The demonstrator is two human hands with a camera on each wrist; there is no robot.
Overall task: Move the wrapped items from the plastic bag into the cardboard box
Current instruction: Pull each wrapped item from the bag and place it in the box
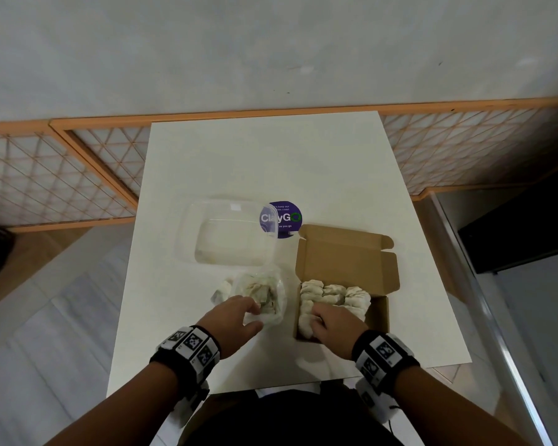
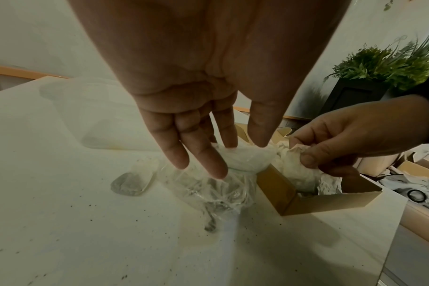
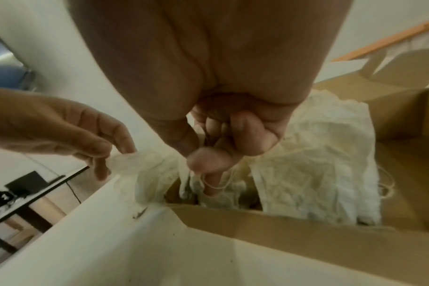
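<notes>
A crumpled clear plastic bag [image 1: 271, 291] with wrapped items inside lies on the white table, just left of the open cardboard box [image 1: 380, 317]. My left hand [image 1: 255, 317] pinches the bag's near rim [image 2: 245, 160] between thumb and fingers. Several white paper-wrapped items [image 1: 332, 294] fill the left part of the box. My right hand [image 1: 316, 317] is inside the box at its near left corner, fingers curled round one wrapped item [image 2: 294, 166]. One small wrapped piece [image 1: 221, 291] lies on the table left of the bag.
A clear plastic container [image 1: 232, 233] sits behind the bag, beside a round purple sticker [image 1: 281, 219]. The box lid [image 1: 342, 249] stands open at the back. The table [image 1: 271, 162] ends near my body; a potted plant [image 2: 385, 65] stands off to the right.
</notes>
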